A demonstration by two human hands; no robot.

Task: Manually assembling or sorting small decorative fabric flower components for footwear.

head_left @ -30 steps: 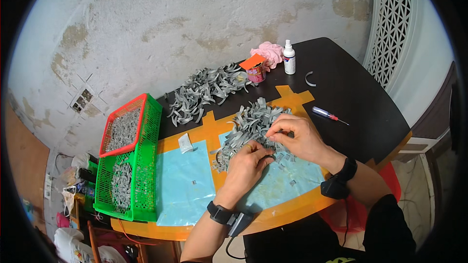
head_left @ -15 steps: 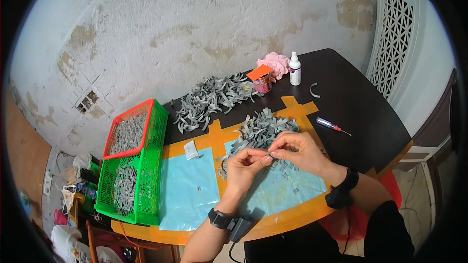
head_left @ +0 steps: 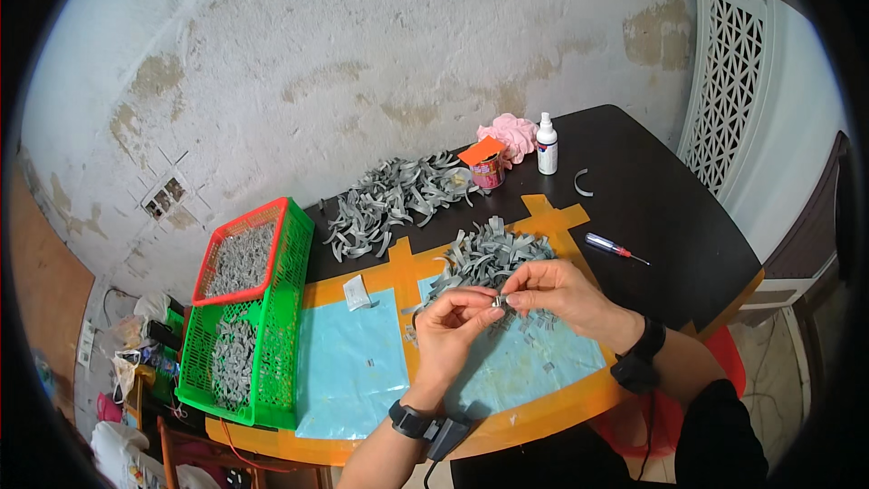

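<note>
Small grey metal piece [head_left: 497, 302] sits pinched between the fingertips of both hands, held just above the pale blue sheet [head_left: 362, 362] that is taped to the dark counter [head_left: 652, 208] with orange tape. Left hand [head_left: 450, 324] is curled, its thumb and forefinger gripping the piece from the left; right hand [head_left: 552, 292] meets it from the right, fingertips closed on the same piece, so the two hands touch at that point. Both wrists carry dark bands. Just behind the hands, on the far edge of the blue sheet, lies a heap of grey curved strips [head_left: 489, 258]; a second, larger heap of grey strips [head_left: 389, 204] lies farther back on the dark counter. A few tiny grey bits are scattered on the blue sheet near the hands. Left of the blue sheet stands a green plastic basket [head_left: 281, 326] holding grey strips, with a red plastic basket [head_left: 240, 258] of the same nested on its far end. Behind the blue sheet stand a small orange-lidded tin [head_left: 487, 166], a pink cloth [head_left: 512, 133] and a white bottle [head_left: 546, 145]. A red-handled screwdriver [head_left: 614, 249] lies on the counter right of the blue sheet.
</note>
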